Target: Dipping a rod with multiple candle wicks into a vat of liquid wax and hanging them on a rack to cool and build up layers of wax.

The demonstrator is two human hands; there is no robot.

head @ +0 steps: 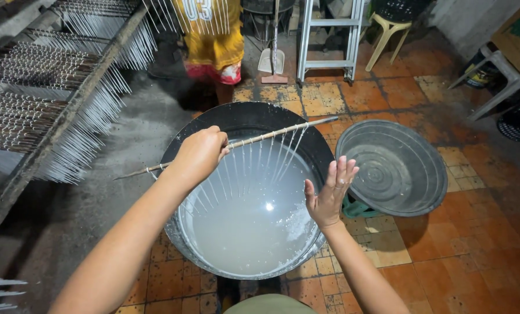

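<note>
My left hand (pixel 200 154) grips a thin wooden stick (pixel 271 134) and holds it level over a large dark vat (pixel 244 115) of milky white liquid. Several thin white strings (pixel 260 166) hang from the stick and dip toward the liquid. My right hand (pixel 330 193) hovers open, fingers spread, over the vat's right rim, close to the hanging strings but not touching them.
An empty round grey basin (pixel 392 166) lies on the tiled floor to the right. A long rack (pixel 56 99) of hanging white strings runs along the left. Another person in yellow (pixel 214 40) stands behind the vat, near a metal ladder (pixel 328 35) and plastic stools (pixel 388 26).
</note>
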